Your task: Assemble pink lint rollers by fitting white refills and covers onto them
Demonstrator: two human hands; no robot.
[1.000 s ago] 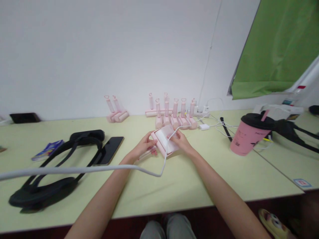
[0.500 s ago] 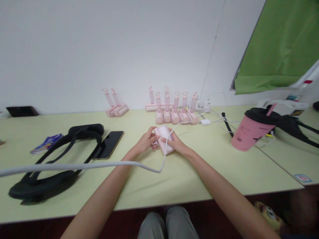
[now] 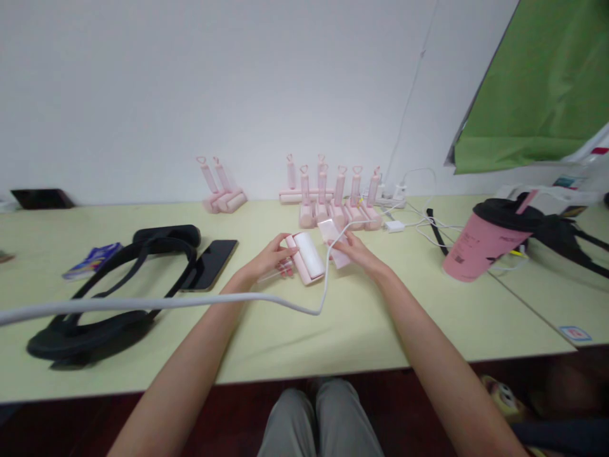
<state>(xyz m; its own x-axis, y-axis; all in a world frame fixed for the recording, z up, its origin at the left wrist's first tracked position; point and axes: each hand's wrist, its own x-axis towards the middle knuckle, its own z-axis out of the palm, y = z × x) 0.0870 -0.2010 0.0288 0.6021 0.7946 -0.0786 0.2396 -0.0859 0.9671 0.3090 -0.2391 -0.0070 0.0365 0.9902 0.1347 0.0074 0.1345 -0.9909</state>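
Note:
My left hand [image 3: 272, 258] is closed on a lint roller [image 3: 310, 255], whose white paper roll lies bare in its pink housing. The roller is tilted above the table, and a clear handle sticks out under my left fingers. Just to the right, my right hand [image 3: 360, 251] pinches a thin pale-pink roller cover [image 3: 340, 258], apart from the housing. Behind my hands stand several more pink lint rollers [image 3: 338, 212] with clear handles and heart-shaped loops. Two others [image 3: 233, 201] stand further left by the wall.
A white cable [image 3: 157, 304] crosses the view in front of my hands. To the left lie a black head-strap device [image 3: 164, 236], a phone [image 3: 212, 265] and a blue-purple packet [image 3: 93, 261]. A pink cup [image 3: 481, 246], loose cords and a white charger [image 3: 394, 226] are at right.
The cover has come off the lint roller and moved right in my right hand, baring the white roll. My left hand still holds the roller. The view has shifted slightly.

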